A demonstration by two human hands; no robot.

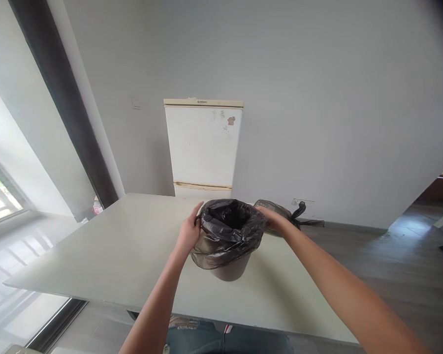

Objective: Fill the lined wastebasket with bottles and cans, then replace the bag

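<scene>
A trash bin (232, 270) stands upright on the pale table (133, 246), its wall showing below a black plastic bag (225, 246) that lines it and folds over its rim. The mouth of the bag is open. My left hand (189, 231) grips the bag at the left side of the rim, thumb raised. On the right side, my right hand (275, 219) is against the bag's edge, its fingertips hidden by the plastic. Just behind that hand lies a second, knotted dark bag (297, 214) with its tied ends sticking out to the right.
Behind the table stands a white fridge (205, 147) against a grey wall (317, 98). A window (0, 196) is at the far left. The table's front edge is close to my legs (229, 339).
</scene>
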